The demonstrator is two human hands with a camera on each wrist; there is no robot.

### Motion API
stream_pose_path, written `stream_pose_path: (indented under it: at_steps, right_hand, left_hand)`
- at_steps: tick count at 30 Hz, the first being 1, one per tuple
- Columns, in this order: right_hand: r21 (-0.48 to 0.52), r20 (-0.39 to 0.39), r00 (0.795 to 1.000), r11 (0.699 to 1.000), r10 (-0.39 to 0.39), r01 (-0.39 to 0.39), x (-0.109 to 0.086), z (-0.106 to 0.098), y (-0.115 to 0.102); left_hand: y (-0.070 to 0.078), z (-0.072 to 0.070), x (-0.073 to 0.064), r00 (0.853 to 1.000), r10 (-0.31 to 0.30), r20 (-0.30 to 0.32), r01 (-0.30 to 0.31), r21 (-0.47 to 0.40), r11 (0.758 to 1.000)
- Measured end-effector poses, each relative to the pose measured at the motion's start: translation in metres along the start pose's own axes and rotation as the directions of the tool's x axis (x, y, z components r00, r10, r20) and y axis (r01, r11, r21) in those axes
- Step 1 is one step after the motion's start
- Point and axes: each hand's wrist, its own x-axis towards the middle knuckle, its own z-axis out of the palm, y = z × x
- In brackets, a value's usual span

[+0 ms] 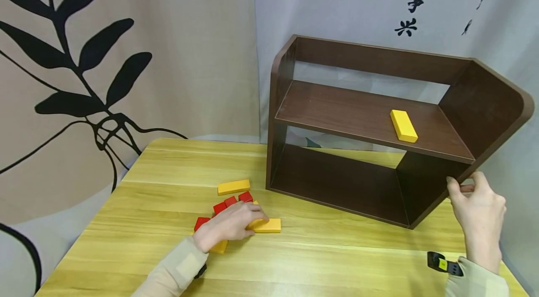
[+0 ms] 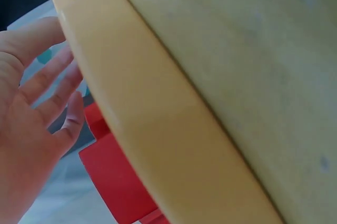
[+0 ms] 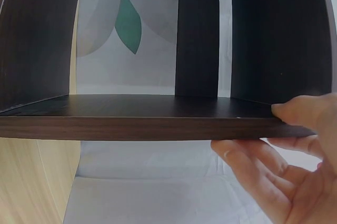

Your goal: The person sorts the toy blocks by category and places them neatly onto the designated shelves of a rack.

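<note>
My left hand (image 1: pixel 233 222) reaches down over a small cluster of blocks on the table, its thumb and fingertips pinching a yellow block (image 1: pixel 254 223) that overlaps another yellow block (image 1: pixel 271 225). Close by are several red blocks (image 1: pixel 219 207), partly hidden by the hand. In the left wrist view a long yellow block (image 2: pixel 142 103) fills the foreground, red blocks (image 2: pixel 118 179) beside it. At the right, my right hand (image 1: pixel 480 215) grips the front edge of the side panel of a dark brown two-level shelf (image 1: pixel 362 110), thumb on one face and fingers round the other.
One yellow block (image 1: pixel 404 126) lies on the upper board of the shelf, towards the right. Another yellow block (image 1: pixel 233 187) lies on the wooden table (image 1: pixel 126 241) behind the cluster. Behind the table hangs a printed curtain (image 1: pixel 202 44).
</note>
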Motion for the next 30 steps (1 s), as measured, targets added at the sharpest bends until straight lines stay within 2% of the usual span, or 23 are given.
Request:
stream_pose_path:
  at_steps: [5,10,13,15,18,22,30]
  right_hand:
    - [-0.001,0.004,1.0,1.0,0.009,-0.009,0.0,0.0,0.001]
    - [-0.004,0.005,1.0,1.0,0.01,-0.01,0.0,0.0,0.001]
    - [-0.003,0.009,1.0,1.0,0.01,-0.01,0.0,0.0,0.001]
    - [-0.004,0.009,1.0,1.0,0.009,-0.009,0.0,0.0,0.001]
    - [-0.001,0.012,1.0,1.0,0.007,-0.007,0.0,0.0,0.001]
    - [0.006,0.008,1.0,1.0,0.002,-0.002,0.0,0.0,0.002]
    - [0.007,0.001,1.0,1.0,0.0,0.0,0.001,0.0,0.002]
  left_hand:
    - [0.001,0.0,0.002,1.0,0.002,-0.026,-0.001,0.032,0.999]
    - [0.003,-0.002,0.004,0.996,0.016,-0.088,-0.013,0.035,0.999]
    - [0.003,-0.004,0.006,0.988,0.048,-0.145,-0.038,0.072,0.997]
    - [0.003,-0.004,0.008,0.978,0.084,-0.192,-0.061,0.123,0.991]
    - [0.004,-0.007,0.012,0.951,0.142,-0.276,-0.09,0.191,0.977]
    - [0.008,-0.013,0.02,0.901,0.214,-0.378,-0.117,0.262,0.958]
    - [0.018,-0.031,0.042,0.817,0.296,-0.494,-0.135,0.337,0.932]
